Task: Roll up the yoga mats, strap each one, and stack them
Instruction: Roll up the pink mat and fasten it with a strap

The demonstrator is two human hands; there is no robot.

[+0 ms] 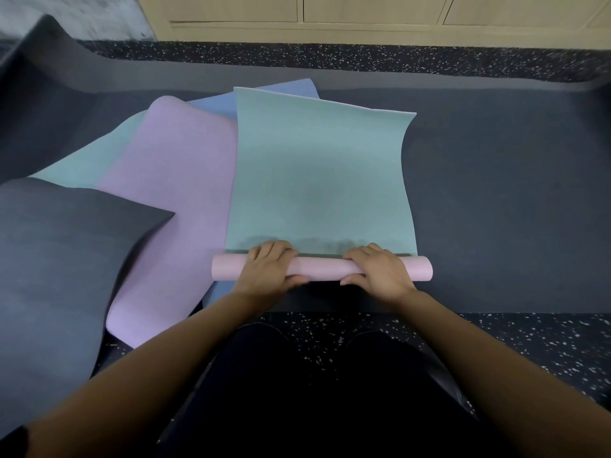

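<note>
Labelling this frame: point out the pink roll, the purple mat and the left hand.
pink roll (pixel 325 268), head view, bare middle between hands.
purple mat (pixel 172 200), head view, flat centre.
left hand (pixel 268 269), head view, back of hand.

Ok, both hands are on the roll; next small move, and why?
Probably push the roll forward another turn: left hand and right hand both grip it, and most of the teal mat lies flat ahead, unrolled.

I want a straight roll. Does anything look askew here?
The pink roll looks even between left hand and right hand. Only the teal mat curls up at its far right corner.
</note>
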